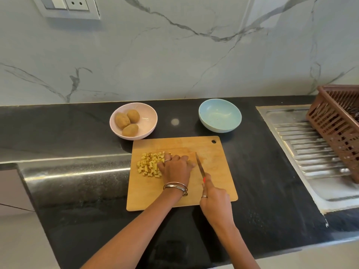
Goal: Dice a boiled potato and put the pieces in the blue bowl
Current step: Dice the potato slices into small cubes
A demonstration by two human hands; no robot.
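A pile of diced potato pieces (pixel 148 165) lies on the left part of the wooden cutting board (pixel 217 171). My left hand (pixel 175 166) rests curled over the right side of the pile, covering whatever potato lies beneath it. My right hand (pixel 215 202) grips the handle of a knife (pixel 200 165), whose blade points away from me just right of my left hand. The blue bowl (pixel 220 115) stands empty behind the board on the right.
A pink bowl (pixel 150 117) with three whole potatoes (pixel 128 120) stands behind the board on the left. A steel sink drainboard (pixel 310 148) and a brown plastic basket (pixel 338 125) are at the right. The black counter's edge is near me.
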